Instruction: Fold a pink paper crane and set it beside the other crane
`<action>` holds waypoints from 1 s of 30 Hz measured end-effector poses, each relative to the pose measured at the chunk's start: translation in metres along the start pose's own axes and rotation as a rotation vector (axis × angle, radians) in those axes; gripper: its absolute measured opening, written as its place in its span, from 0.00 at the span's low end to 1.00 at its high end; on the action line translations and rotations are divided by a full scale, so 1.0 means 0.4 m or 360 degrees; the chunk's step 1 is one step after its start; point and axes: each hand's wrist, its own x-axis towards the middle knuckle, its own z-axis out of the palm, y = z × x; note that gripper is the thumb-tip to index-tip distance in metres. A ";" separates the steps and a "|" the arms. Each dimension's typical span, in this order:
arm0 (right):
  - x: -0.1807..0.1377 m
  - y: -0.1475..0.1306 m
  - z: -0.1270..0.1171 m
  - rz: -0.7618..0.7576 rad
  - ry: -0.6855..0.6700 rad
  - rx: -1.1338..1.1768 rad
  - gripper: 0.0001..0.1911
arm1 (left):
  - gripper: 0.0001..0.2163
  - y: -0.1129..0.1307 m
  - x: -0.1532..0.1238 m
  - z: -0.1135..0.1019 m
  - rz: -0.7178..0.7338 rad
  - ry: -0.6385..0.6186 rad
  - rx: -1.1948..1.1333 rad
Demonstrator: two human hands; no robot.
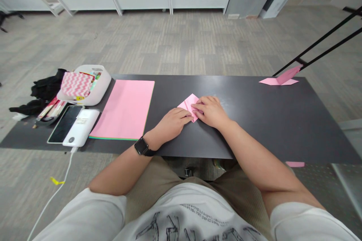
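Observation:
A small piece of folded pink paper lies on the dark table in front of me, turned so that a corner points away. Crease lines and layered flaps show on its upper face. My left hand rests at its lower left edge, fingers together and pressing the paper. From the right, my right hand holds the other side, its fingers and thumb closed on the edge and covering that part of the sheet.
Left of my hands lies a stack of pink paper. Beyond it are a white power bank, a phone, a white basket and black cloth. A folded pink paper figure stands at the far right edge.

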 end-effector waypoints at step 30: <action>0.001 -0.014 -0.008 0.0048 -0.0005 0.0016 0.14 | 0.21 -0.012 -0.023 -0.002 -0.0004 -0.0012 -0.0155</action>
